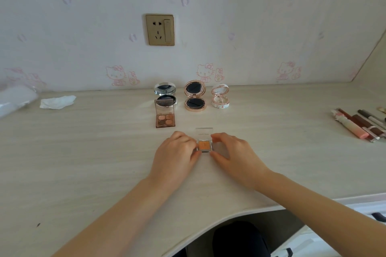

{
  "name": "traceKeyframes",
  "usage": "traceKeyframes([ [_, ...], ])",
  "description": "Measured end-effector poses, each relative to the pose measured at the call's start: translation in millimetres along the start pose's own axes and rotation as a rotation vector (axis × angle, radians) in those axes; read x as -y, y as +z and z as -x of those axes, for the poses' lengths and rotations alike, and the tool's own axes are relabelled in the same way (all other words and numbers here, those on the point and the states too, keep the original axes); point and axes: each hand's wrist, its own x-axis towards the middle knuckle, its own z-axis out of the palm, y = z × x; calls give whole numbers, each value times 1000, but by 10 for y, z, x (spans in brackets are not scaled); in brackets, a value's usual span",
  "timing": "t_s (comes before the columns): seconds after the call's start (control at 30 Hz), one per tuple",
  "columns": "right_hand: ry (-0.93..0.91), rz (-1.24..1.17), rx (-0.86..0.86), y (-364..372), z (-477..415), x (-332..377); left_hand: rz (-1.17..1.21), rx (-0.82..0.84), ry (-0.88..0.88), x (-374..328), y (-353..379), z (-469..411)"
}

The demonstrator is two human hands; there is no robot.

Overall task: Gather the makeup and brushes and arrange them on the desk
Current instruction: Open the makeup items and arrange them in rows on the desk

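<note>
Near the desk (83, 152) front, both my left hand (177, 152) and right hand (234, 152) are pinching the small orange eyeshadow pan (205, 145) (lid standing open); squeezing unevenly could be snapping that thin clear lid.

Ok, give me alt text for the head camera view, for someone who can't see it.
Both hands pinch a small open orange eyeshadow case on a pale desk, left hand and right hand at its sides. Behind it sit an open four-colour palette and three open round compacts; tubes and pencils lie far right.
</note>
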Motion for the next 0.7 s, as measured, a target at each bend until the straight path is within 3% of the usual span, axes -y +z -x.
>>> traceKeyframes([
  [0.7,20,55,19,146,-863,-120,-113,60,-156,369,271,-676],
])
